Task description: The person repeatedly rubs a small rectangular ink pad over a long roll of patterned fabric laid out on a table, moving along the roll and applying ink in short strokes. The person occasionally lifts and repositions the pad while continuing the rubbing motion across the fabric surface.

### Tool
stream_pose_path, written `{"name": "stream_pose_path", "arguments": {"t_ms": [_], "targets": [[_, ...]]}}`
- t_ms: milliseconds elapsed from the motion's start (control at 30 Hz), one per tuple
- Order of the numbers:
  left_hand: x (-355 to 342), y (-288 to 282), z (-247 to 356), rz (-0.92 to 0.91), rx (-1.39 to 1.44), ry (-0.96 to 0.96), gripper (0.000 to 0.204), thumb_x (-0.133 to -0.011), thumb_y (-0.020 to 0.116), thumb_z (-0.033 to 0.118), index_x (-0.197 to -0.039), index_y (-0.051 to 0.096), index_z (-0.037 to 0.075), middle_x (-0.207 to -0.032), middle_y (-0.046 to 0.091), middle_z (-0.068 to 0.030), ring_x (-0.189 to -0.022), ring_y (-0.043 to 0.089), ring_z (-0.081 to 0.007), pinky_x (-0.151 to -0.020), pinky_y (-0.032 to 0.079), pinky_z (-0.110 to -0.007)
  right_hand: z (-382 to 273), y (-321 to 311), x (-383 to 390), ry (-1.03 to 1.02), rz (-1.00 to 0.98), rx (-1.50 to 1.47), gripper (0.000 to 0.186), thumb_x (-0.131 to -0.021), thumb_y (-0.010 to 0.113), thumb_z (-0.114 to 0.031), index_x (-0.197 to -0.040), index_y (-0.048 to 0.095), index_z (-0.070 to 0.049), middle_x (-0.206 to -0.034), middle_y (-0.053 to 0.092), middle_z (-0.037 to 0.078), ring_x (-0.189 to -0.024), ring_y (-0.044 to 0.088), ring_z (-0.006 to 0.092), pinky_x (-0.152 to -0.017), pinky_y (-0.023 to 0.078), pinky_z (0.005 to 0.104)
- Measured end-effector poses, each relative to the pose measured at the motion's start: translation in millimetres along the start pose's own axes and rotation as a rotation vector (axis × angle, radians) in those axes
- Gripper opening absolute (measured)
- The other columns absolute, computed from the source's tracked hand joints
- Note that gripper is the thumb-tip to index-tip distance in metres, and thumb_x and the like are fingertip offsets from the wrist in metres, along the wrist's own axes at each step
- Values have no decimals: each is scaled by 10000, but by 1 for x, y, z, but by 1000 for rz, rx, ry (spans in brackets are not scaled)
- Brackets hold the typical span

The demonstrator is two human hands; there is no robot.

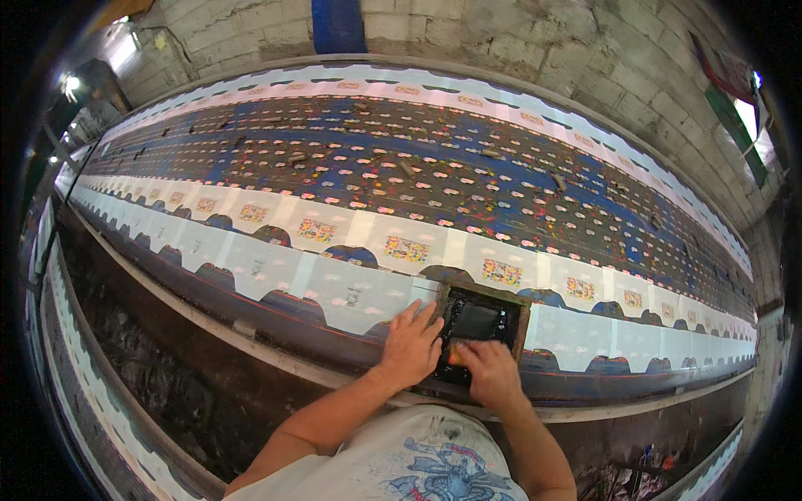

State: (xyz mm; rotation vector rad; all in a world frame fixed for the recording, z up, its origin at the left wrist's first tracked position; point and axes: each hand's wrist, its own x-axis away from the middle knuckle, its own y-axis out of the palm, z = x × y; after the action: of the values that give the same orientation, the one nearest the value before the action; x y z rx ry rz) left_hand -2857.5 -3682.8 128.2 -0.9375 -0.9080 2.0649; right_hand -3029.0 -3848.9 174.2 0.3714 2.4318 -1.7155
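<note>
A small screen printing frame [521, 324] with wooden sides and black ink inside lies over a row of white cut pieces on the long table. My left hand [411, 344] rests along the frame's left edge, its fingers stretched out and apart. My right hand [493, 371] reaches inside the frame, fingers closed on a small squeegee [456, 354] with an orange-yellow part showing; most of it is hidden by the fingers. White cut pieces [351, 292] to the left of the frame carry small dark prints.
Behind the frame runs a row of pieces with multicoloured prints [407, 249]. The dark, ink-spotted tabletop [376, 159] beyond bears several small blocks [407, 169]. A block wall [535, 37] stands behind the table. Along its near side runs a raised rail [242, 342].
</note>
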Motion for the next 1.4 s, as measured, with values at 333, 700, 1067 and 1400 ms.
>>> {"name": "stream_pose_path", "arguments": {"t_ms": [333, 700, 1067, 1400], "targets": [[-7, 0, -1, -16, -3, 30, 450, -901, 777, 112, -1342, 787, 22, -1588, 629, -224, -1517, 508, -485, -1241, 389, -620, 33, -25, -19, 50, -167, -190, 486, -858, 672, 65, -1320, 776, -41, -1219, 776, 170, -1160, 708, 412, -1035, 583, 516], [-3, 6, -9, 14, 31, 14, 454, -902, 784, 112, -1350, 786, 37, -1586, 631, -215, -1495, 520, -485, -1254, 375, -621, 16, -3, -20, 112, 23, -14, 552, -846, 704, 61, -1369, 782, -98, -1214, 761, 128, -1107, 699, 389, -999, 578, 503], [14, 32, -2, 35, 560, -291, 591, -882, 769, -38, -1459, 745, 87, -1712, 547, -250, -1590, 490, -448, -1364, 316, -556, -44, -11, 37, 169, -15, -69, 523, -847, 797, 8, -1358, 788, -96, -1254, 751, 125, -1108, 709, 361, -1001, 596, 480], [11, 41, 19, 176, 600, -283, 527, -758, 664, -157, -1213, 837, 47, -1731, 546, -257, -1567, 530, -415, -1309, 409, -503, -21, -7, 70, 168, 298, -300, 418, -882, 801, 23, -1296, 786, -27, -1238, 748, 132, -1164, 716, 358, -1009, 597, 490]]}}
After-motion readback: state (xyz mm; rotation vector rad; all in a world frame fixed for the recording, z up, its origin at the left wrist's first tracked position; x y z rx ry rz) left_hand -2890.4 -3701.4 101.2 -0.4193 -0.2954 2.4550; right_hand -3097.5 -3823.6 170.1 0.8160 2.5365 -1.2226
